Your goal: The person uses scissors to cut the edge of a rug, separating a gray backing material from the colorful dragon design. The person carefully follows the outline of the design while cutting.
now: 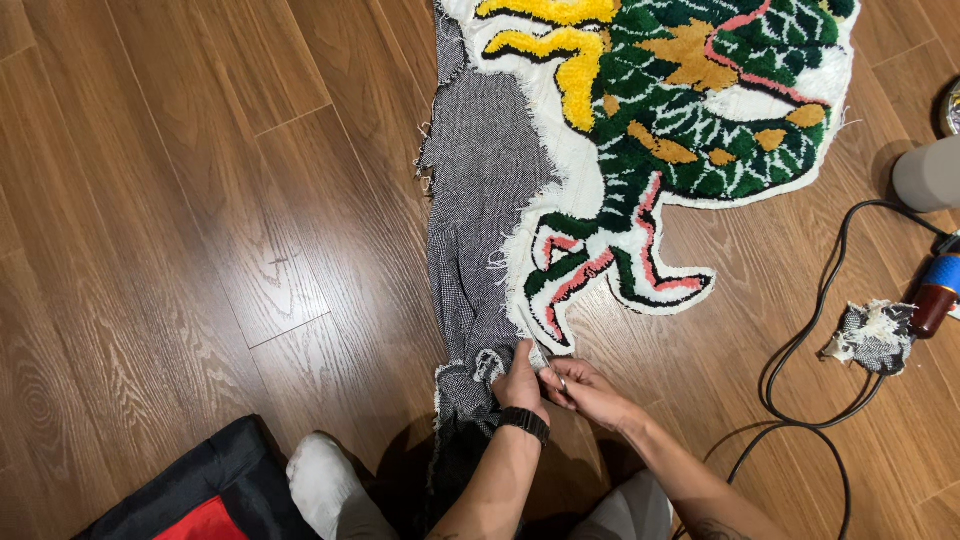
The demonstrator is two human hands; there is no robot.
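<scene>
A tufted rug (690, 110) shaped like a dragon, in green, yellow, orange, pink and white, lies on the wooden floor. A strip of grey backing cloth (480, 200) runs along its left edge. My left hand (520, 385), with a black wristband, pinches the cloth at the rug's lower tip. My right hand (585, 390) sits right beside it, fingers closed on a small metal tool that is mostly hidden. Both hands meet at the white edge of the clawed foot.
A black cable (800, 350) loops over the floor at right. A heap of cut cloth scraps (875, 335) lies near a red and blue tool (940, 290) and a grey cylinder (930, 175). A black and red bag (200, 495) and my white sock (330, 490) are below.
</scene>
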